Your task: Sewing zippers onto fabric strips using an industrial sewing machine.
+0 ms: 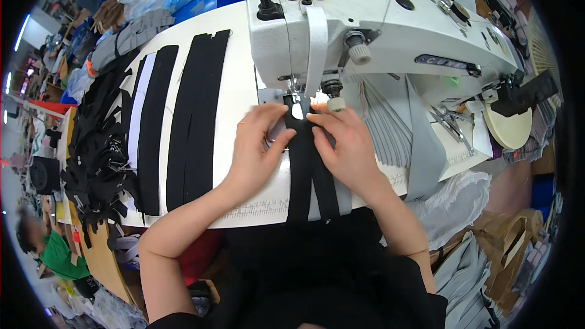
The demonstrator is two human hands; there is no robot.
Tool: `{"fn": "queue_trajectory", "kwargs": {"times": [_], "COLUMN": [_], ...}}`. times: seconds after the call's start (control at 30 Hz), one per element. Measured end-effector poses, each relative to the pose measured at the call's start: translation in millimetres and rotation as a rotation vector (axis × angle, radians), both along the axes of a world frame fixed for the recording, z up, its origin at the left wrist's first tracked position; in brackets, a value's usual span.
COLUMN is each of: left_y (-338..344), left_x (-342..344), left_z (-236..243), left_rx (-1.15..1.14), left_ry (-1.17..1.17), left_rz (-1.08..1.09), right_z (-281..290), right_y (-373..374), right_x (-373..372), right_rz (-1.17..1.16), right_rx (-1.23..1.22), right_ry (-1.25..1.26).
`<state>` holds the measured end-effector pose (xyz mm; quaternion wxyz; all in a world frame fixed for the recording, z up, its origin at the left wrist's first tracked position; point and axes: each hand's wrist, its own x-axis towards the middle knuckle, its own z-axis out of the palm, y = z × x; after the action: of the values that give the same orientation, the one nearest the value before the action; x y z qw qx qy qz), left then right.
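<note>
Left hand [259,149] and right hand [346,146]: fingers parted, tips on black fabric strips [300,173] running from sewing machine [378,36] needle area to counter's [241,85] near edge. Spare black strips [196,122] toward left edge.

sewing machine [378,3]: pale lettering on dark badge [448,64] | white table [237,85]: ruler marks [259,208] along front edge, numbers too small
</note>
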<state>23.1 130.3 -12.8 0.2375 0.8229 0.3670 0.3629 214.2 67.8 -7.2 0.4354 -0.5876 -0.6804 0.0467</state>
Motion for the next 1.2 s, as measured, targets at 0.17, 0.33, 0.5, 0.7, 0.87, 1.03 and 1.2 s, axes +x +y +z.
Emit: {"fn": "queue_trajectory", "kwargs": {"times": [0.17, 0.33, 0.5, 0.7, 0.87, 1.03, 1.2], "left_y": [-29.7, -54.5, -55.2, -68.5, -86.9, -100.8, -138.8], "left_x": [-21.5, -22.2, -18.1, -37.4, -47.1, -68.5, -80.1], "left_z": [12.0, 14.4, 29.0, 23.4, 25.5, 8.0, -26.9], "left_rx": [-0.032, -0.244, -1.118, -1.208, -1.262, -1.322, -1.502], "left_ry": [0.185, 0.121, -0.661, -0.753, -0.698, -0.798, -1.136], "left_rz": [-0.047, -0.172, -0.123, -0.156, -0.075, -0.298, -0.584], "right_z": [4.3, -39.1, -47.8, -60.8, -57.5, -69.5, -80.6], "right_y": [-76.8, -145.3, -160.0, -165.9, -179.3, -180.4, -172.6], "right_x": [-18.0, -21.4, -35.9, -38.6, -42.4, -54.0, -54.8], "right_rz": [-0.065, -0.034, -0.129, -0.104, 0.112, -0.086, -0.012], "right_rx": [0.114, 0.104, -0.229, -0.393, -0.415, -0.407, -0.525], "right_ry": [-0.003, -0.033, 0.228, 0.407, 0.673, 0.77, 0.718]}}
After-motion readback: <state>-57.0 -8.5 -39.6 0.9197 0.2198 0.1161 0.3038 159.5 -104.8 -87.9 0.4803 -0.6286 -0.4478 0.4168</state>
